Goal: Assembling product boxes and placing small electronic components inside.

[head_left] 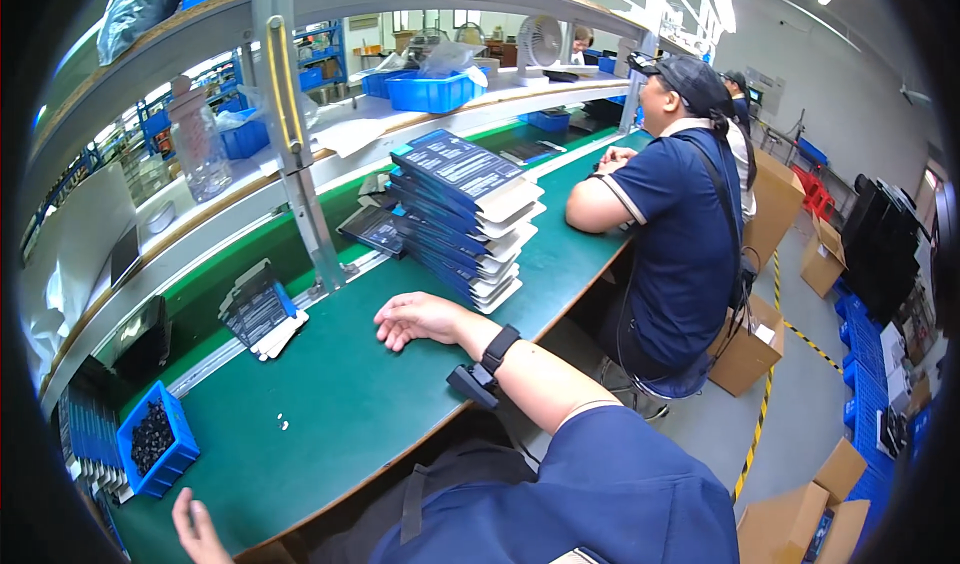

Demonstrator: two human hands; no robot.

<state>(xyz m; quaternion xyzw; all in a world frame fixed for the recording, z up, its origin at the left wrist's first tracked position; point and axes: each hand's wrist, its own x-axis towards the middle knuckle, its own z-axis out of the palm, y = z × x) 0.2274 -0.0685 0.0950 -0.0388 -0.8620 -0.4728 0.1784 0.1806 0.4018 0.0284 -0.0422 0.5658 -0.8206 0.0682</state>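
Observation:
My right hand (415,320) lies palm up over the green bench (330,444), its fingers loosely curled and apart, holding nothing. A dark device is strapped at that wrist. Just beyond it rises a tall stack of flattened dark blue printed boxes (455,179) with white flaps. Another flattened box (262,309) lies alone to the left, near the bench's back rail. At the lower left, my left hand (197,530) shows partly, with thumb and finger apart and nothing in it. Closest to it is a blue bin (172,476) of small black parts.
More flat boxes (85,429) stand beyond the bin. Small white bits (283,423) dot the bench. A metal post (290,134) and a shelf with a blue tub (430,94) and fan (540,42) border the back. A co-worker (690,194) sits to the right; cartons (800,509) stand on the floor.

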